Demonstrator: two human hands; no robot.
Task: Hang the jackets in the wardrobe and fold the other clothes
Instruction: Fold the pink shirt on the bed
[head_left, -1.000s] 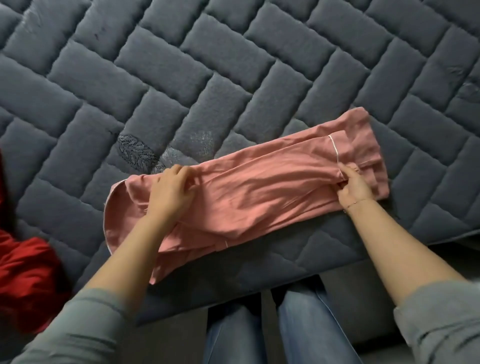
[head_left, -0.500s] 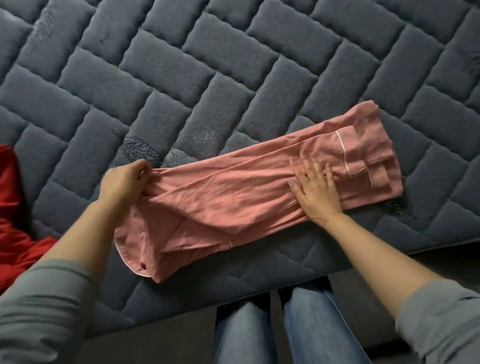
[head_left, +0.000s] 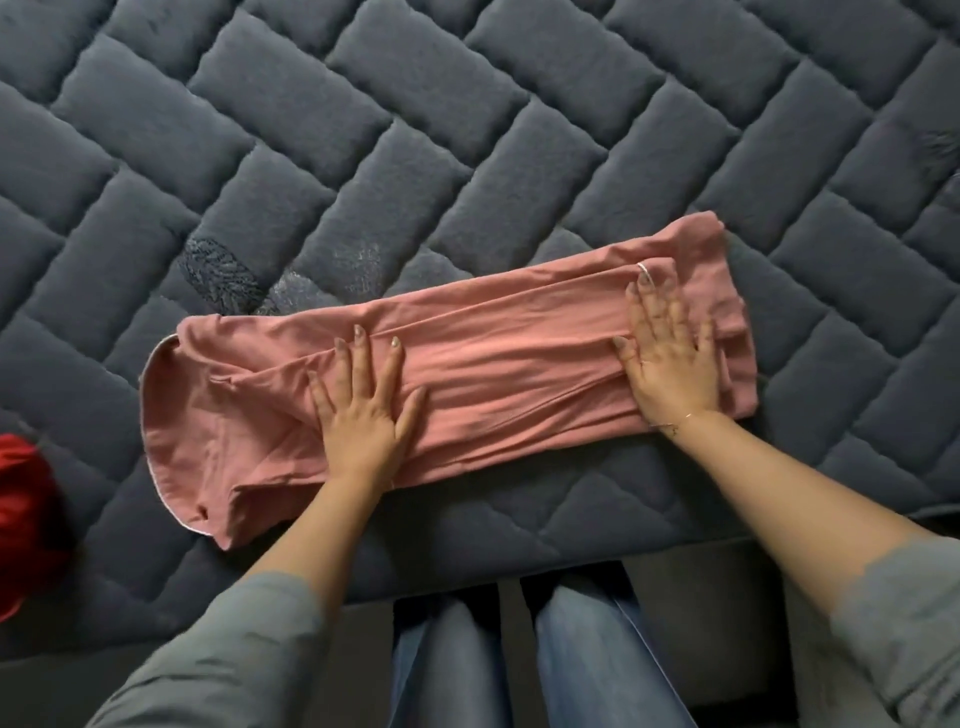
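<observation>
Pink garment (head_left: 519, 374) lies folded into a long strip near the front edge of the grey quilted mattress (head_left: 467, 130), running left to right. Left hand (head_left: 363, 410) flat on it left of centre, fingers spread and straight, pressing, gripping nothing. Right hand (head_left: 670, 358) flat near the strip's right end, fingers spread, also just pressing. Red cloth (head_left: 23, 514) at the far left edge, apart from the pink piece
</observation>
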